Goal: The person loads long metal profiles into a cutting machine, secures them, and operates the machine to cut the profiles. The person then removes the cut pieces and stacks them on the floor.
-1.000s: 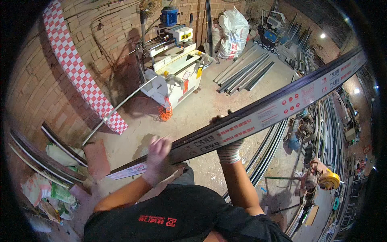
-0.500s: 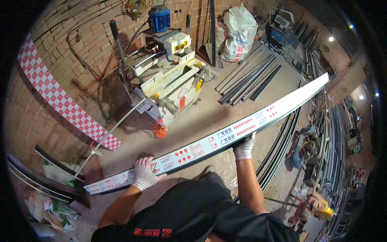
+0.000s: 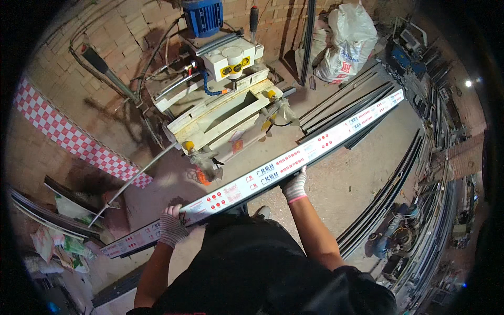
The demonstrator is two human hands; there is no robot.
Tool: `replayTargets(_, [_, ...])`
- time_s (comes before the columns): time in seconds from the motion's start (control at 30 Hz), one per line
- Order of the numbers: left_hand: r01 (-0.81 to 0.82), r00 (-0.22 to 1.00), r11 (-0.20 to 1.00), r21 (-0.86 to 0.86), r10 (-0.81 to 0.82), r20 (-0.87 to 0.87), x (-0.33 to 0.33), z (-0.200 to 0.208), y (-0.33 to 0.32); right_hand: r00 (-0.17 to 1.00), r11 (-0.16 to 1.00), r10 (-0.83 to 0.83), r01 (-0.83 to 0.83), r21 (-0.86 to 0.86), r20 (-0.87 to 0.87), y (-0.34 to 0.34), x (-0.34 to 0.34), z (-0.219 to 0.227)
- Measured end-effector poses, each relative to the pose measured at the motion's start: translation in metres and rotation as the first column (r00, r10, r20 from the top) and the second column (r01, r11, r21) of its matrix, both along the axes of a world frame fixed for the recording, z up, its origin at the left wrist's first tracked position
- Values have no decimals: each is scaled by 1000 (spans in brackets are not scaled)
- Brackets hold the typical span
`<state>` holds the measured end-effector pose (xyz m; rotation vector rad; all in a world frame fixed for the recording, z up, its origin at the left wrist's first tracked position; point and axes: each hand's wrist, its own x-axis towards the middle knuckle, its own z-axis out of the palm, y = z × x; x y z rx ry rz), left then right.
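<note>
Both my hands, in striped knit gloves, carry one long profile bar [image 3: 239, 190] faced with white printed film and dark along its lower edge. It slants from lower left up to far right. My left hand [image 3: 173, 227] grips it toward its left end, fingers over the far edge. Near its middle, my right hand [image 3: 295, 187] holds it from below; some of those fingers are hidden under the bar. Beyond the bar stands a white milling machine [image 3: 226, 118] with a blue motor [image 3: 202, 18] on top and a long lever [image 3: 107, 71] at its left.
A thin metal rod [image 3: 134, 184] reaches from the machine to the lower left. A red-and-white checkered strip [image 3: 79, 139] leans along the brick wall. White sacks [image 3: 346, 44] stand at the back. Dark profiles [image 3: 380, 191] lie on the floor at right, beside power tools [image 3: 386, 241].
The machine appears larger and nearer. The bar has shifted a little left, still in both hands, and its far end now crosses over the profiles lying beside the machine.
</note>
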<state>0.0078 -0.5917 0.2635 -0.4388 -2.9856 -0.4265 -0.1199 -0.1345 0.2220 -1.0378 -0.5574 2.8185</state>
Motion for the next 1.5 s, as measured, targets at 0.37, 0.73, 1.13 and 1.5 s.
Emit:
replayTargets(0.37, [-176, 840, 979, -106, 205, 502, -154, -26, 10, 962, 939, 274, -266, 219, -3, 7, -188, -107])
replayTargets(0.73, [-157, 825, 974, -166, 222, 520, -205, -42, 20, 944, 941, 287, -309, 137, 161, 10, -248, -124])
replayTargets(1.13, [-197, 872, 975, -100, 221, 437, -200, -55, 16, 908, 905, 396, -411, 110, 135, 4, -254, -104])
replayTargets(1.5, [-320, 946, 947, 16, 318, 68, -182, -61, 34, 77, -422, 679, -773, 473, 730, 62, -252, -68])
